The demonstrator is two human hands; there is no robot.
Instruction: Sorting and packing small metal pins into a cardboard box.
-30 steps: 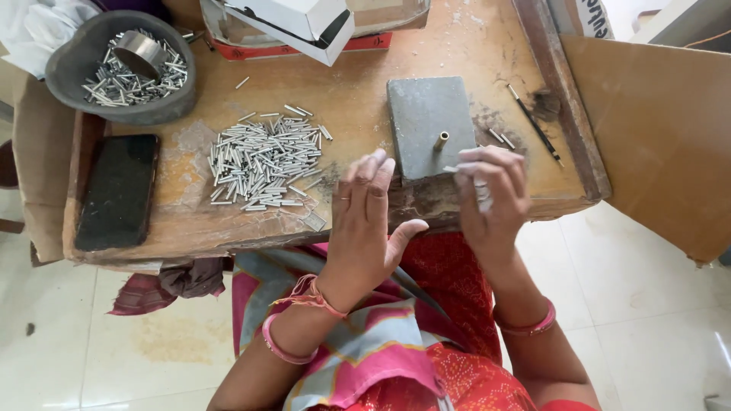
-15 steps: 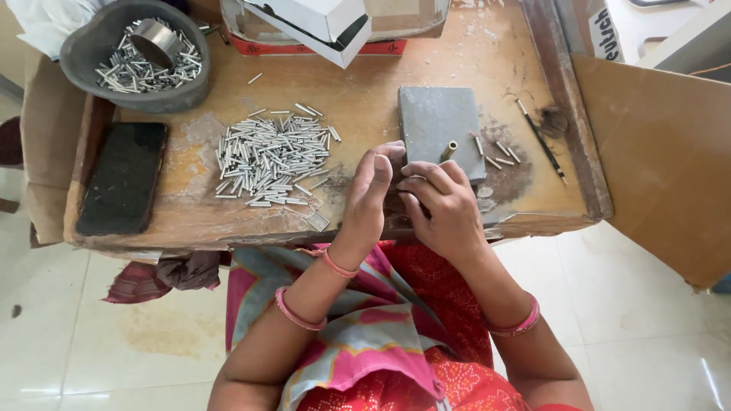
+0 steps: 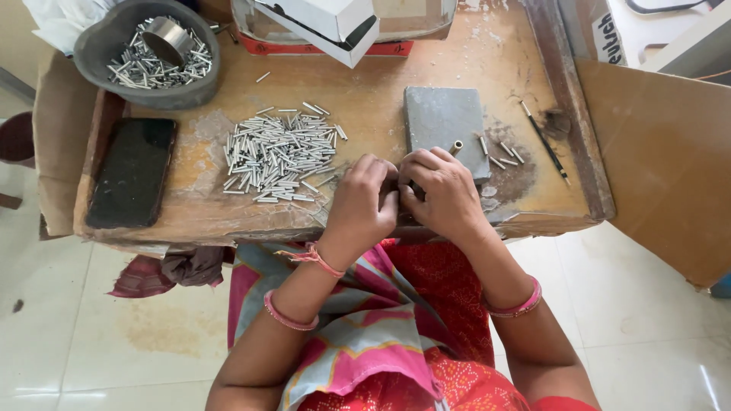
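The left hand and right hand meet at the near edge of the counter, knuckles up, fingertips touching between them. Both grips are pressed together, fingers curled inward; what they pinch is hidden by the fingers, possibly a small tube. A single short tube stands out just beyond the right hand's knuckles, over the near edge of the grey slab.

The slab lies flat, right of the counter's centre. A few loose tubes lie just beside its right edge on a dark stained patch. A thin dark stick lies farther right, near the raised right rim.

Left of the hands, a pile of tubes is spread across the counter's middle, most lying roughly parallel. A black phone lies flat near the left edge, screen dark.

At the far left corner, a grey bowl holds more tubes and a metal cup tilted on its side. At the far edge, a white box rests on a clear tray.
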